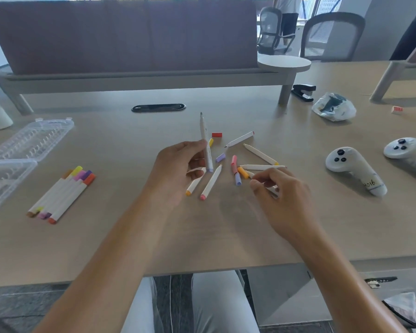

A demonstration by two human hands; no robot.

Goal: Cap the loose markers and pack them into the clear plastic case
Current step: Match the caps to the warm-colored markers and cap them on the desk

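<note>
The left hand (180,164) has its fingers clamped on an uncapped purple-ended marker (205,143) standing nearly upright, tip away from the person, while the right hand's (277,191) curled fingers hover just beside the lilac cap (237,179) on the worktop (120,236), apparently holding nothing.

One view only, taken from head height and angled forward and down across the desk (226,236). Both forearms are seen entering from the bottom edge, the left hand (178,168) and right hand (281,195) caught close in mid-frame. The lap is seen below the near desk edge. Wide-angle bending is noticed at the borders. The far partition (120,37) and office chairs (332,34) are taken in along the top. No second view is given, so nothing is shared.
</note>
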